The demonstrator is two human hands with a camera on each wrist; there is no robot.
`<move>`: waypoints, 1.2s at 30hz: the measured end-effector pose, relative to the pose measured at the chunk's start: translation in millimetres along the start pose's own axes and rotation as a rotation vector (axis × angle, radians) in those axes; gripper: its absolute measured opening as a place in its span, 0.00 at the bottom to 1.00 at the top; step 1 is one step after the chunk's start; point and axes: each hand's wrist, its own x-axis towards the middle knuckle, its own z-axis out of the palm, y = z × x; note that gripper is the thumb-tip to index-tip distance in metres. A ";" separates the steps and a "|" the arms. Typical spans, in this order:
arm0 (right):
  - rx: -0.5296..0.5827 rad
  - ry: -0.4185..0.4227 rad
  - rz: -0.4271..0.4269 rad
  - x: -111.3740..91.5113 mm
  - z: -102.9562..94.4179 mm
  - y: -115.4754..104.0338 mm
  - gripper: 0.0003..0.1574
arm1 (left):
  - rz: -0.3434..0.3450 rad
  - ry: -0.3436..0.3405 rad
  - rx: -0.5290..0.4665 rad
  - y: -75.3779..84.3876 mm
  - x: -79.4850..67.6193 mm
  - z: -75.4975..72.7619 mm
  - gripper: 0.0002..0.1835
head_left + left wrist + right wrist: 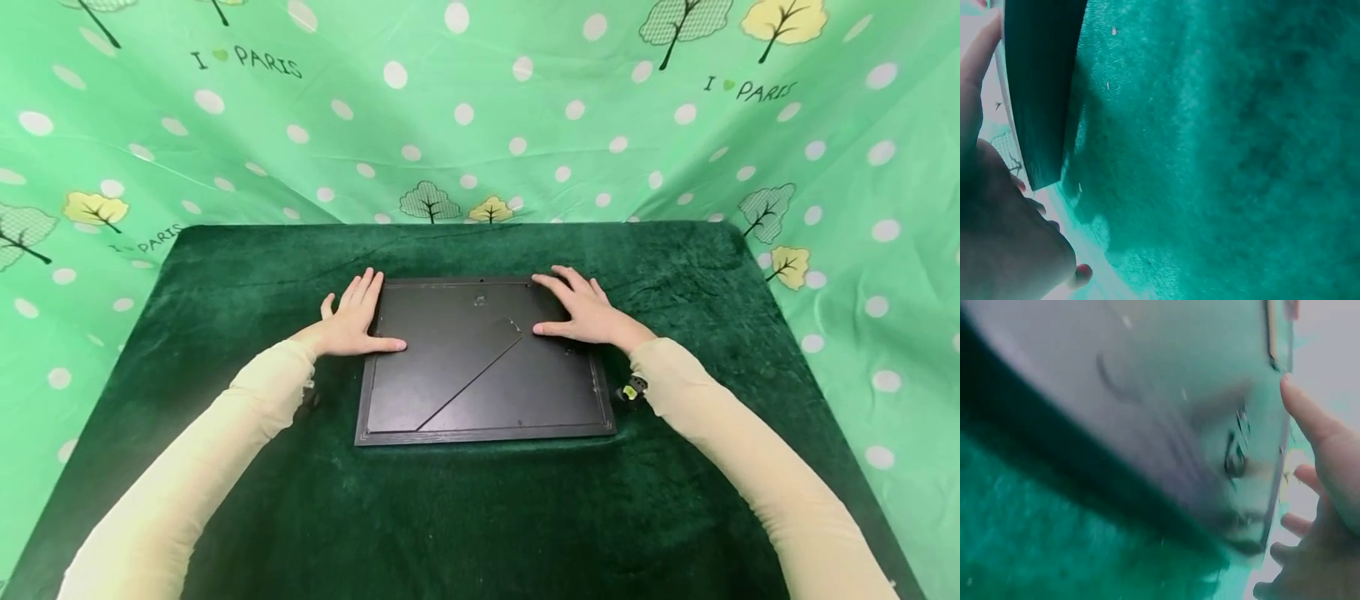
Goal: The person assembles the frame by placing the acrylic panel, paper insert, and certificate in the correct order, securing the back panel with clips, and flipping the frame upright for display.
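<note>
A black rectangular picture frame (450, 367) lies with its back up, a diagonal seam and small metal bits showing on the backing. My left hand (351, 323) rests at its far left side, thumb over the backing and straight fingers along the edge. At the far right corner, my right hand (581, 310) has its fingers spread, the thumb pointing inward over the backing. In the left wrist view the frame's dark side (1041, 94) stands beside the left hand (1010, 237). From the right wrist, the glossy backing (1166, 412) appears beside the right hand's thumb (1310, 412).
Dark green velvety cloth covers the table (480, 517) under the frame. A light green curtain (517, 108) with white dots and printed trees hangs behind and at both sides. Near the right cuff is a small dark wrist device (632, 388).
</note>
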 end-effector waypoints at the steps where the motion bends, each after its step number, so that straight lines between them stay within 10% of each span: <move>1: 0.039 0.014 0.010 -2.0 -1.5 3.2 0.53 | -0.002 0.003 -0.014 -0.7 -1.5 -0.8 0.65; 10: 0.193 0.074 0.205 -29.6 -0.3 27.8 0.63 | -0.003 0.020 -0.099 -5.9 -11.2 -2.0 0.59; 27: 0.456 -0.034 0.227 -43.6 5.1 28.8 0.60 | -0.028 0.016 -0.250 -9.8 -11.6 12.7 0.63; 36: 0.697 -0.063 0.145 -57.3 -5.9 26.9 0.57 | 0.023 0.036 -0.746 -5.1 -33.0 -6.6 0.53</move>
